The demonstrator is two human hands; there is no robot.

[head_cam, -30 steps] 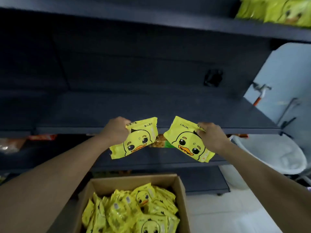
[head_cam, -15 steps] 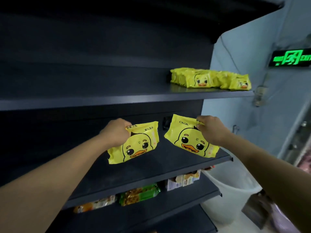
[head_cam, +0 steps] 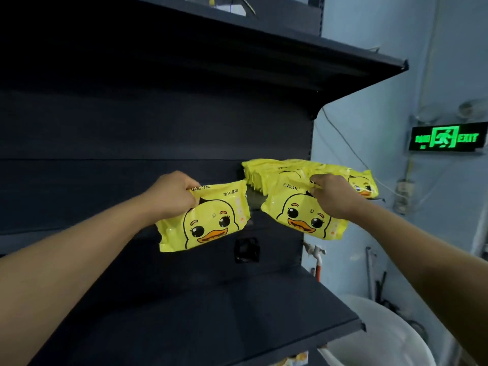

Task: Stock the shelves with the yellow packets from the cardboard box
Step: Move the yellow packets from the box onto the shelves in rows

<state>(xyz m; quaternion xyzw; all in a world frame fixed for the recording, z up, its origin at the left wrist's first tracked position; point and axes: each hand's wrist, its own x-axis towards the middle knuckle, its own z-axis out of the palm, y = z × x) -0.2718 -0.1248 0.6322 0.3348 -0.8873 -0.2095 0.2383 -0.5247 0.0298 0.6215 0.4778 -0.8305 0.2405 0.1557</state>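
yellow packets fill the middle of the view, one in each hand, both printed with a cartoon duck face. the left packet (head_cam: 204, 216) hangs tilted at about 9 o'clock from frame centre, its top left corner pinched in the left hand (head_cam: 173, 195), whose fingers curl tightly over the packet's upper edge. the right packet (head_cam: 301, 211) sits at about 3 o'clock from centre, tilted the other way, with the right hand (head_cam: 334, 196) gripping its upper right part, fingers curled onto the wrapper. the two packets are near each other but apart, a dark gap between them.

behind the right hand, toward 1 o'clock, a row of stocked packets (head_cam: 280, 171) lies on the middle shelf (head_cam: 39, 237) at its far right end; the held right packet overlaps them in view, and whether it touches them cannot be told. both forearms reach up from 7 and 5 o'clock.

the upper shelf (head_cam: 343, 56) juts out at 12 o'clock, and the lower shelf (head_cam: 237, 313) spreads dark at 6 o'clock. a small black square fitting (head_cam: 247, 250) sits on the back panel just below the packets. on the blue wall at 3 o'clock glows a green exit sign (head_cam: 447, 138), and a white tub (head_cam: 375, 336) stands at 5 o'clock.
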